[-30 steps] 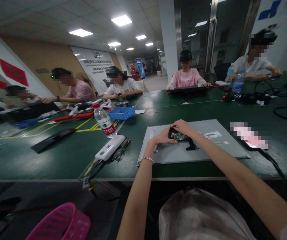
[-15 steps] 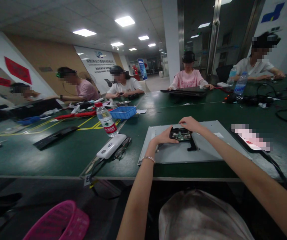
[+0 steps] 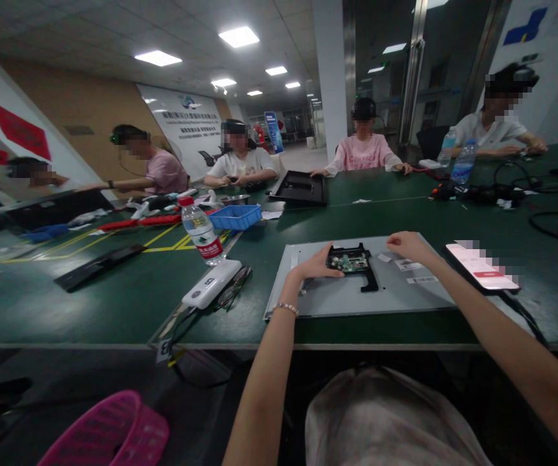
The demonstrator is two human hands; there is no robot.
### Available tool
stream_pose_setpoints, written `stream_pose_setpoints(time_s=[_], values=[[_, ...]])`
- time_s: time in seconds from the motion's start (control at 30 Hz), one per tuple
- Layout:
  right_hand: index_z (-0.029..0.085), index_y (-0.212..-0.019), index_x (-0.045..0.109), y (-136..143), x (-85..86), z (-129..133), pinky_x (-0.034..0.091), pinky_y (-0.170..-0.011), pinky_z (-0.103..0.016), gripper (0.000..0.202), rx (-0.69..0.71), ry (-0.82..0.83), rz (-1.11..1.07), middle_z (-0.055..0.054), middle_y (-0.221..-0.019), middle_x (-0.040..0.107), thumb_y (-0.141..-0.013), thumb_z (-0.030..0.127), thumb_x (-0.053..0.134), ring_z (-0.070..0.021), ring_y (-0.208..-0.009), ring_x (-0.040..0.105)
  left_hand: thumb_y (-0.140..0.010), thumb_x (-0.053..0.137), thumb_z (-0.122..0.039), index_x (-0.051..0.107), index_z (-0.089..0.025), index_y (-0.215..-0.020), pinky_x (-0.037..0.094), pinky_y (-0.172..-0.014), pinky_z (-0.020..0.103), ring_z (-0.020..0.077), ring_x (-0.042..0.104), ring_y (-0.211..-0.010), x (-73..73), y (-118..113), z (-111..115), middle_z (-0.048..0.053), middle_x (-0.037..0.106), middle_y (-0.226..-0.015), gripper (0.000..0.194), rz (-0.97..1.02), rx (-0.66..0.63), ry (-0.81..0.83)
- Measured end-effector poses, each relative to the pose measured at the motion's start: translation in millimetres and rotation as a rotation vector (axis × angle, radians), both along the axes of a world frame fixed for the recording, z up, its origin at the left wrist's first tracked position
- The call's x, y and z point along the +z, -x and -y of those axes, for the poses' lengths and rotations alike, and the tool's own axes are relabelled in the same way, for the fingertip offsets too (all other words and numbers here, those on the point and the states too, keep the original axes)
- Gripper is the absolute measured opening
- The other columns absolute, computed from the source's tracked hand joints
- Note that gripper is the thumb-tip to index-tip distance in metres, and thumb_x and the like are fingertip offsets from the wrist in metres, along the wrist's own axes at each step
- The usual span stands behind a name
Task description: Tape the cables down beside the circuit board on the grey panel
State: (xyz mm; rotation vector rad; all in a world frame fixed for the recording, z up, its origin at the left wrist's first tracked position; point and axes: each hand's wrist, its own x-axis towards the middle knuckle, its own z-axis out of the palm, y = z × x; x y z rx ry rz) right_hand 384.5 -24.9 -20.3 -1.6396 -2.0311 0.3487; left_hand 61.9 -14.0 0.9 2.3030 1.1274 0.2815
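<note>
A flat grey panel [image 3: 318,302] lies on the green table in front of me. On it rests a black bracket [image 3: 369,279] with a green circuit board [image 3: 354,261] in it. My left hand [image 3: 318,264] grips the left side of the bracket, thumb along its near edge. To the right of the bracket, above the panel's far right part, is my right hand [image 3: 408,244], its fingers pinched together; whatever they hold, if anything, is too small to make out. White labels [image 3: 423,280] are stuck on the panel near my right wrist.
Left of the panel are a white power bank [image 3: 212,283], glasses [image 3: 234,288], a water bottle [image 3: 202,233] and a blue tray [image 3: 236,218]. A phone [image 3: 483,266] with a cable lies right. People sit across the table [image 3: 114,317]; one touches a black panel [image 3: 300,188].
My right hand has moved right, away from the bracket, uncovering its far edge. My left hand stays on the bracket. Across the table, the black panel has shifted left and tilted.
</note>
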Motion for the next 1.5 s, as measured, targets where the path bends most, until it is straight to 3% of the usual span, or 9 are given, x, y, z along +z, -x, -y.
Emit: stream_pose_setpoints(time_s=[0.17, 0.33, 0.77, 1.13, 1.37, 1.5], values=[[0.017, -0.090, 0.073, 0, -1.0, 3, 0.049, -0.075, -0.030, 0.018, 0.029, 0.145, -0.046, -0.010, -0.094, 0.072, -0.076, 0.024, 0.065, -0.0232, -0.087, 0.066, -0.059, 0.073, -0.059, 0.008, -0.013, -0.149, 0.015, -0.118, 0.043, 0.0326, 0.018, -0.142, 0.5, 1, 1, 0.017, 0.014, -0.155, 0.120, 0.018, -0.001, 0.011], [0.017, -0.088, 0.072, 3, -5.4, 5, 0.050, -0.076, -0.031, 0.018, 0.056, 0.165, -0.071, -0.009, -0.091, 0.072, -0.071, 0.022, 0.068, -0.0224, -0.084, 0.066, -0.059, 0.073, -0.059, 0.010, -0.012, -0.149, 0.015, -0.118, 0.042, 0.0326, 0.018, -0.142, 1.9, 0, 3, 0.017, 0.014, -0.155, 0.120, 0.027, 0.000, 0.009], [0.017, -0.082, 0.070, 12, -4.8, 6, 0.048, -0.076, -0.030, 0.010, 0.101, 0.163, -0.124, -0.007, -0.088, 0.072, -0.074, 0.019, 0.064, -0.0207, -0.084, 0.066, -0.059, 0.072, -0.062, 0.006, -0.013, -0.150, 0.015, -0.118, 0.044, 0.0326, 0.015, -0.143, -2.4, 2, -3, 0.017, 0.010, -0.156, 0.122, -0.005, -0.005, 0.010], [0.017, -0.085, 0.066, 27, -3.4, 9, 0.048, -0.079, -0.029, 0.011, 0.232, 0.258, -0.309, -0.004, -0.086, 0.071, -0.076, 0.023, 0.062, -0.0176, -0.082, 0.065, -0.058, 0.074, -0.061, 0.005, -0.016, -0.150, 0.016, -0.118, 0.043, 0.0325, 0.016, -0.143, -5.7, 4, -5, 0.016, 0.012, -0.156, 0.124, 0.018, -0.019, -0.005], [0.016, -0.084, 0.062, 42, -5.1, 13, 0.047, -0.060, -0.024, 0.010, 0.177, 0.287, -0.405, -0.003, -0.075, 0.068, -0.076, 0.023, 0.059, -0.0155, -0.067, 0.065, -0.059, 0.073, -0.060, 0.006, -0.015, -0.150, 0.016, -0.118, 0.042, 0.0310, 0.018, -0.142, -3.5, 4, -3, 0.015, 0.015, -0.156, 0.121, 0.015, -0.030, -0.023], [0.017, -0.083, 0.062, 43, -4.2, 15, 0.047, -0.061, -0.023, 0.011, 0.200, 0.297, -0.425, -0.003, -0.078, 0.070, -0.073, 0.018, 0.060, -0.0148, -0.068, 0.065, -0.059, 0.074, -0.060, 0.007, -0.016, -0.150, 0.016, -0.118, 0.043, 0.0318, 0.018, -0.142, -3.5, 3, -3, 0.015, 0.015, -0.156, 0.121, 0.011, -0.019, -0.019]])
